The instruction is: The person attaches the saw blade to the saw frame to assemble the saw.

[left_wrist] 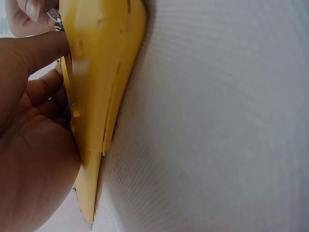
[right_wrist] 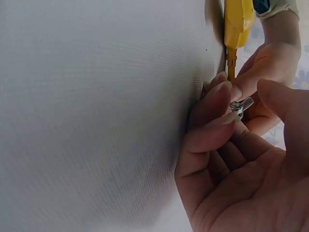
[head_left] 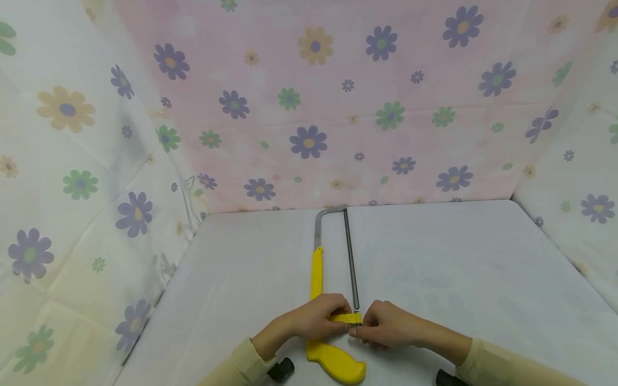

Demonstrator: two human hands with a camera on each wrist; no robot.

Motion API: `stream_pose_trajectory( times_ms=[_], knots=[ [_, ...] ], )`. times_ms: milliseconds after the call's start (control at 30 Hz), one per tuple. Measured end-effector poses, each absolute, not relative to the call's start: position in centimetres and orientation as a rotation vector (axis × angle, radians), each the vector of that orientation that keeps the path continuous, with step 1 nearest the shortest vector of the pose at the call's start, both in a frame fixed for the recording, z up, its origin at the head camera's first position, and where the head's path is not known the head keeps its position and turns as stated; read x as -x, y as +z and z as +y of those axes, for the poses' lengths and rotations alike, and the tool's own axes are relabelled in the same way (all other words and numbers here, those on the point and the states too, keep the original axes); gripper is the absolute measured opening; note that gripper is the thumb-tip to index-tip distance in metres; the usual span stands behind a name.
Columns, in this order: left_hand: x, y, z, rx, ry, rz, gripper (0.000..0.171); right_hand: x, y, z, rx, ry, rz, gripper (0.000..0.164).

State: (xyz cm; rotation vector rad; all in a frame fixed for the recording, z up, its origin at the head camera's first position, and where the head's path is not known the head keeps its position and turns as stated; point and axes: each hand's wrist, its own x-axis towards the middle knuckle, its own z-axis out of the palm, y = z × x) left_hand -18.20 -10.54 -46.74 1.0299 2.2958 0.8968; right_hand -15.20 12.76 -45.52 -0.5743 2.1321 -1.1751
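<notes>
The fingers of the right hand are curled around a small metal wing nut, the fingertips at it and the thumb on the opposite side; whether the thumb touches it, I cannot tell. The left hand pinches the yellow bracket of the hacksaw between thumb and finger. This saw lies on a white table, handle near, blade extending away. Behind hangs pink flowered cloth.
</notes>
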Motion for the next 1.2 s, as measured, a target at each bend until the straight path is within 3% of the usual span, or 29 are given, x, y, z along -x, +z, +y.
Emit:
stream_pose_trajectory(
  times_ms=[400,733,1200],
  knots=[
    [18.1,-46.8,-10.6,-1.017,0.913,2.287,0.012,15.2,-45.2,13.2,0.599,-1.15,2.182,0.034],
    [18.3,-46.8,-10.6,-1.0,0.877,2.312,0.012,15.6,-45.0,13.8,0.622,-1.149,2.193,0.017],
    [18.1,-46.7,-10.6,-1.025,0.892,2.302,0.013,15.4,-44.8,13.1,0.579,-1.202,2.059,0.017]
  ],
)
